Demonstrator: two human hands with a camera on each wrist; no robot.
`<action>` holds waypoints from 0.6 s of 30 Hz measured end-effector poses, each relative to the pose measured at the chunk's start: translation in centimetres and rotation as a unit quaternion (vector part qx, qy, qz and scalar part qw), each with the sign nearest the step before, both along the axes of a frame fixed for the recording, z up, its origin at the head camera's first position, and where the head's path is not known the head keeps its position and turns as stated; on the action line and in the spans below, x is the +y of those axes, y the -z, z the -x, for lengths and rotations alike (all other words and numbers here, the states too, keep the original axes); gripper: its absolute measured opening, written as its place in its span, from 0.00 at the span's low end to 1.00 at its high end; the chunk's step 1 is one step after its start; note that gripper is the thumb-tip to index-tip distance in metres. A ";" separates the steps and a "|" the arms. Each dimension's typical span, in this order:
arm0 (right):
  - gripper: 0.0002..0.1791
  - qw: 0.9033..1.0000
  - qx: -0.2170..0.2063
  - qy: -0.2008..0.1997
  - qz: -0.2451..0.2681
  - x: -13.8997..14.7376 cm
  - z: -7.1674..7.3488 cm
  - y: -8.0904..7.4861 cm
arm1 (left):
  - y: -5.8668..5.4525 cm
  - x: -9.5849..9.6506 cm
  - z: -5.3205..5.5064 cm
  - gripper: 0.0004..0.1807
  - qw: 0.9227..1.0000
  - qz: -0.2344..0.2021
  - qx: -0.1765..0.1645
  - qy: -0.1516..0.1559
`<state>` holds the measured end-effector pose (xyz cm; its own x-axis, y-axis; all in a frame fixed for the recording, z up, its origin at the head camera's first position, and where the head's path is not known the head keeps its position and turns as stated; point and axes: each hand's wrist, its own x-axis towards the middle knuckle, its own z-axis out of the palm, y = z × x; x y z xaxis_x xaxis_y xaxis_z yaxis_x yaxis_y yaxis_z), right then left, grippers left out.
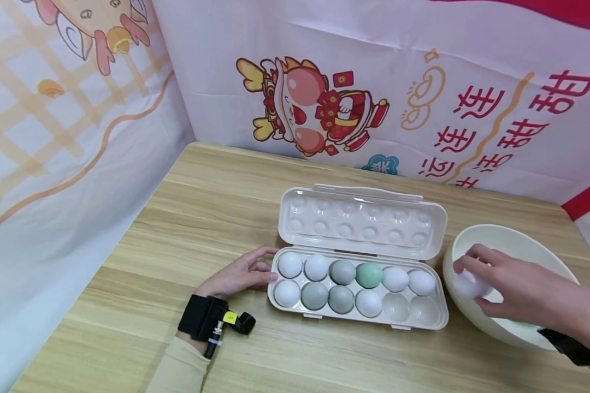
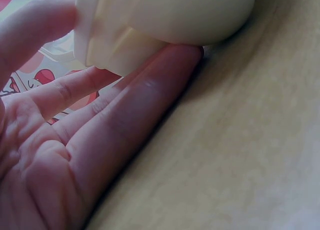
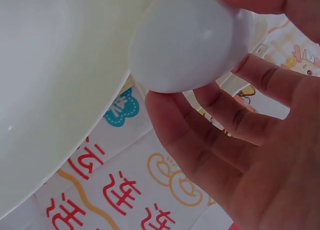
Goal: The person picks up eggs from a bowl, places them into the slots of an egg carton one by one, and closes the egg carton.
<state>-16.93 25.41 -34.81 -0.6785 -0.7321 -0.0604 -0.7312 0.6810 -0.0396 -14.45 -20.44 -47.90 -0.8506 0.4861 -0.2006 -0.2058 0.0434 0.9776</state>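
Observation:
A cream plastic egg box lies with its lid tipped back. White, grey-green and green eggs sit in two rows; two front cups at the right end show bare bottoms. My left hand holds the box's left end, thumb at the rim; in the left wrist view, its fingers reach under the end cups. Above the left rim of a large cream bowl, my right hand grips a white egg between thumb and fingertips. The hand hides part of the bowl's inside.
The wood-grain table meets a printed cloth backdrop at the back and left. The bowl stands close to the box's right end. A small camera on a black strap sits at the left wrist.

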 end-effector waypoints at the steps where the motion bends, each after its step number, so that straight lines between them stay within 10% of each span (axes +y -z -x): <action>1: 0.29 1.000 -0.003 -0.006 0.002 -0.2 0.0 0.0 | 0.0 0.0 0.0 0.30 1.000 0.002 0.000 -0.001; 8: 0.29 0.994 0.058 -0.076 0.047 -1.8 -0.7 0.5 | 0.0 -0.1 -0.1 0.30 1.000 0.005 0.003 0.000; 18: 0.29 0.993 0.035 -0.102 0.046 -3.4 -1.3 0.9 | 0.0 -0.1 -0.2 0.29 1.000 0.007 0.013 0.004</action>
<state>-15.64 21.99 -35.68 -0.5162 -0.8547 0.0550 -0.8565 0.5148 -0.0379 -14.29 -20.51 -47.87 -0.8518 0.4902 -0.1850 -0.1792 0.0593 0.9820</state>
